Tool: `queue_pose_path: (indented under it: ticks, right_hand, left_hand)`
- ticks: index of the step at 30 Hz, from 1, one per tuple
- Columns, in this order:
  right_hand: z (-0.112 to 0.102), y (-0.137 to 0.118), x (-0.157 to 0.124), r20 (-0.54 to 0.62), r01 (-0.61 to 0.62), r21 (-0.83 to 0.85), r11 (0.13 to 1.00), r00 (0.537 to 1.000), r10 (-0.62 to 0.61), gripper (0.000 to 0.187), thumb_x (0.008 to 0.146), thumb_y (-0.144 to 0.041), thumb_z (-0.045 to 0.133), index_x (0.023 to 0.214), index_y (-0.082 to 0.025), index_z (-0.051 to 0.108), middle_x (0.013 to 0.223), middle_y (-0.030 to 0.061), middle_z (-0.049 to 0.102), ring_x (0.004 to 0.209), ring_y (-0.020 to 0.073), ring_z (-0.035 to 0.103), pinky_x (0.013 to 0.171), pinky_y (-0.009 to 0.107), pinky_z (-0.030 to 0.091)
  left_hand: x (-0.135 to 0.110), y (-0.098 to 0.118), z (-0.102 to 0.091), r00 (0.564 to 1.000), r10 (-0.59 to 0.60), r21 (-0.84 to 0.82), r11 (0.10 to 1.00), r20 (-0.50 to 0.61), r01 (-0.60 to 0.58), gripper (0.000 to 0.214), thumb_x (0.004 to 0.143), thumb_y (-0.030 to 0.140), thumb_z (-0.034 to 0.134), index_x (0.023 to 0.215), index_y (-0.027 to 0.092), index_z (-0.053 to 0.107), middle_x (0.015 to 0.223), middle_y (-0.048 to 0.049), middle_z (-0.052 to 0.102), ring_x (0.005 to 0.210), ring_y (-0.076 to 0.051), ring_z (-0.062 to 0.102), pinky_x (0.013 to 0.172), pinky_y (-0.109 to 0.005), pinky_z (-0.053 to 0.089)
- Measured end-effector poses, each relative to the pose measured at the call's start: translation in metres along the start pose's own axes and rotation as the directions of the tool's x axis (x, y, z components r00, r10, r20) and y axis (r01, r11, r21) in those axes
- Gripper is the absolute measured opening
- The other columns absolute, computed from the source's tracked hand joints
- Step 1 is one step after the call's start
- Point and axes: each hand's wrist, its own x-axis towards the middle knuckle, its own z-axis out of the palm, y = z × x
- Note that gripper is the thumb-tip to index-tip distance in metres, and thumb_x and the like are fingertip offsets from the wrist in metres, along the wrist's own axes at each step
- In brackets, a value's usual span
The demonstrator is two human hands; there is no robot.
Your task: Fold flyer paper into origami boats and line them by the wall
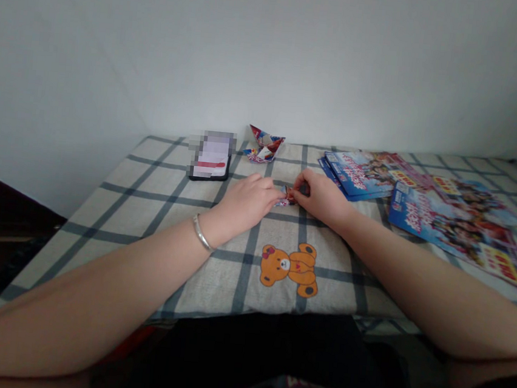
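Observation:
My left hand (247, 202) and my right hand (321, 197) meet at the middle of the checked cloth (147, 208). Both pinch a small folded piece of printed paper (287, 196) that lies on the cloth between their fingertips. The fingers of each hand are curled and pressed on the paper, which they mostly hide. A silver bangle (202, 233) circles my left wrist.
A finished folded paper boat (264, 145) stands near the wall. A phone (211, 156) lies left of it. Colourful printed sheets (440, 202) are spread at the right. A bear picture (291, 267) is printed on the cloth near the front edge.

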Motion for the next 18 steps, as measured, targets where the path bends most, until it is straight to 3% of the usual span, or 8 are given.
queue_pose_path:
  ticks: [4, 9, 13, 18]
  right_hand:
    - [-0.0013, 0.0018, -0.0019, 0.014, 0.074, 0.012, 0.997, 0.997, -0.074, 0.001, 0.085, -0.019, 0.066, 0.085, -0.019, 0.066, 0.079, 0.0037, 0.068, 0.072, 0.0173, 0.058, 0.068, 0.029, 0.042]
    - [-0.0002, 0.0053, -0.0028, 0.022, 0.225, -0.032, 0.974, 0.974, -0.224, 0.011, 0.088, -0.021, 0.059, 0.089, -0.019, 0.070, 0.095, 0.0087, 0.070, 0.095, 0.0235, 0.063, 0.087, 0.035, 0.046]
    - [0.0016, 0.0057, -0.0014, 0.028, 0.231, -0.067, 0.971, 0.973, -0.230, 0.012, 0.086, -0.021, 0.058, 0.087, -0.019, 0.070, 0.095, 0.0090, 0.069, 0.095, 0.0248, 0.063, 0.089, 0.036, 0.046]
    - [0.0021, 0.0044, 0.0000, 0.043, 0.208, -0.107, 0.972, 0.978, -0.205, 0.011, 0.085, -0.021, 0.058, 0.085, -0.019, 0.069, 0.093, 0.0093, 0.067, 0.094, 0.0253, 0.062, 0.087, 0.036, 0.046]
  left_hand:
    - [-0.0002, -0.0022, 0.0006, 1.000, 0.001, -0.025, 1.000, -0.015, -0.001, 0.026, 0.100, 0.022, 0.051, 0.115, 0.023, 0.073, 0.093, -0.0062, 0.064, 0.091, -0.023, 0.055, 0.081, -0.036, 0.048]
    - [0.0002, -0.0023, 0.0010, 0.999, -0.044, -0.110, 0.993, -0.022, 0.041, 0.025, 0.099, 0.022, 0.053, 0.111, 0.021, 0.074, 0.096, -0.0070, 0.063, 0.097, -0.024, 0.055, 0.089, -0.038, 0.048]
    - [0.0037, -0.0008, 0.0038, 0.992, -0.116, -0.208, 0.973, -0.051, 0.103, 0.020, 0.098, 0.026, 0.055, 0.100, 0.018, 0.073, 0.106, -0.0083, 0.062, 0.103, -0.024, 0.056, 0.095, -0.039, 0.048]
    - [0.0089, 0.0018, 0.0067, 0.991, -0.118, -0.205, 0.973, -0.055, 0.105, 0.017, 0.098, 0.026, 0.054, 0.098, 0.016, 0.069, 0.108, -0.0084, 0.063, 0.105, -0.024, 0.057, 0.096, -0.040, 0.047]
